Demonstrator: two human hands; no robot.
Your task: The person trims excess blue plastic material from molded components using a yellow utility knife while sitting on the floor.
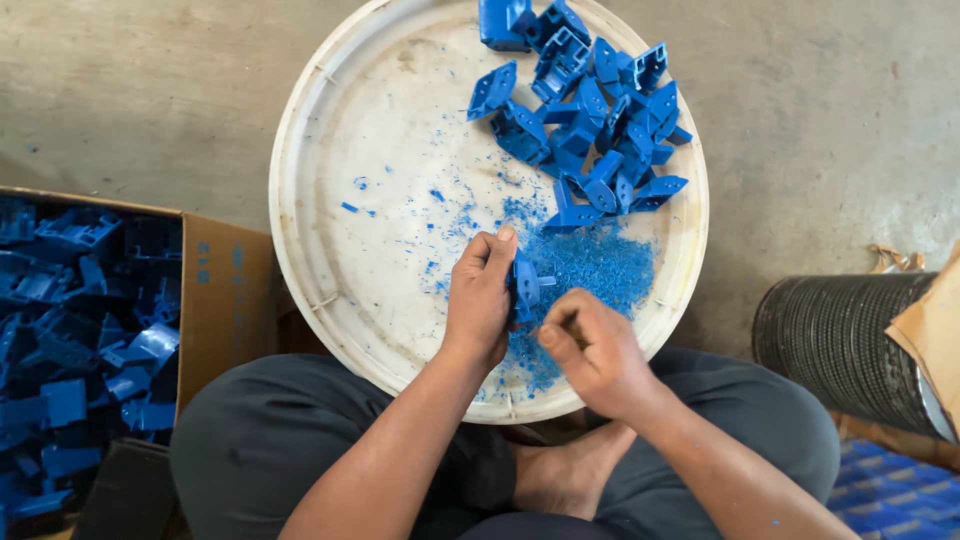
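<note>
My left hand (480,295) grips a small blue plastic part (524,284) over the near side of a large round white tray (330,190). My right hand (592,350) is closed just right of that part, fingers pinched together; whatever it pinches is hidden. Beneath both hands lies a heap of blue plastic shavings (590,265). A pile of several blue plastic parts (590,110) covers the far right of the tray.
A cardboard box (225,290) at the left holds many more blue parts (80,330). A dark ribbed cylinder (840,335) lies at the right on the concrete floor. My crossed legs in dark trousers sit under the tray's near edge.
</note>
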